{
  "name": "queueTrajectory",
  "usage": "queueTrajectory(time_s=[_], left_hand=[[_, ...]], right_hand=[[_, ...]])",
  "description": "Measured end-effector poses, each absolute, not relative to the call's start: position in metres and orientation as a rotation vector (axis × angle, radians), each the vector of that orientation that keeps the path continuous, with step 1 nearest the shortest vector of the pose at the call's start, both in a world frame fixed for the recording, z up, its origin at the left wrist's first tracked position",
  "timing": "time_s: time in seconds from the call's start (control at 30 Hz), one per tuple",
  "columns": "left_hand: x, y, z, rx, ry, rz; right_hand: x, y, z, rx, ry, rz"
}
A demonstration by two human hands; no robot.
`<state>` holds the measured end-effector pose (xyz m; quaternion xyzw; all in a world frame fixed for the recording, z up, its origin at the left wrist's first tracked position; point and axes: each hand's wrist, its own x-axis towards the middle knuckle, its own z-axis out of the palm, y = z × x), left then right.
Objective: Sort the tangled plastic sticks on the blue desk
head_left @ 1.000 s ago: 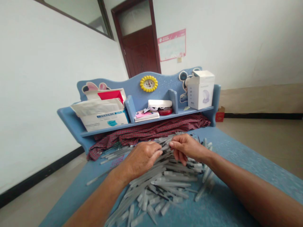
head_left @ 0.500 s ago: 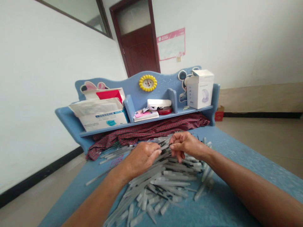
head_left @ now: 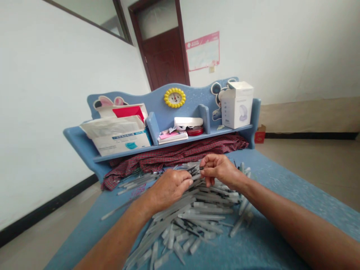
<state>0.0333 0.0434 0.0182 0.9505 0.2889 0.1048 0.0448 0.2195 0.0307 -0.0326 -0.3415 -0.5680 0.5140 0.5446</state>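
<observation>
A heap of translucent grey plastic tubes and caps (head_left: pixel 194 213) with thin black sticks among them lies on a blue desk (head_left: pixel 275 210). My left hand (head_left: pixel 168 185) rests on the heap with its fingers curled round some of the tubes. My right hand (head_left: pixel 219 169) hovers just above the heap's far side and pinches the end of a thin dark stick between thumb and forefinger. The two hands almost touch at the fingertips.
A blue shelf (head_left: pixel 174 140) at the desk's far end carries a white mask box (head_left: pixel 120 140), papers (head_left: pixel 173 135), a red tin (head_left: pixel 196 131) and a white carton (head_left: pixel 237 105). A red plaid cloth (head_left: pixel 180 154) lies under it. A yellow clock (head_left: pixel 174 98) hangs on the backboard.
My right hand has risen slightly and shifted left toward my left hand, still pinching. The left hand has barely moved on the heap.
</observation>
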Motion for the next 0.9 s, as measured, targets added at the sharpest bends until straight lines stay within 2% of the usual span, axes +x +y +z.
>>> queueTrajectory(time_s=[0.2,0.47,0.73,0.9], left_hand=[[0.010,0.058,0.037,2.807,1.057,0.252],[-0.027,0.080,0.056,2.682,1.460,-0.018],[-0.007,0.069,0.047,2.593,1.312,0.198],[0.006,0.064,0.041,2.357,1.273,0.475]], right_hand=[[0.237,0.044,-0.034,-0.898,-1.234,1.071],[0.238,0.057,-0.051,-1.146,-1.298,0.893],[0.259,0.061,-0.051,-1.453,-1.472,0.547],[0.273,0.059,-0.043,-1.609,-1.656,0.419]])
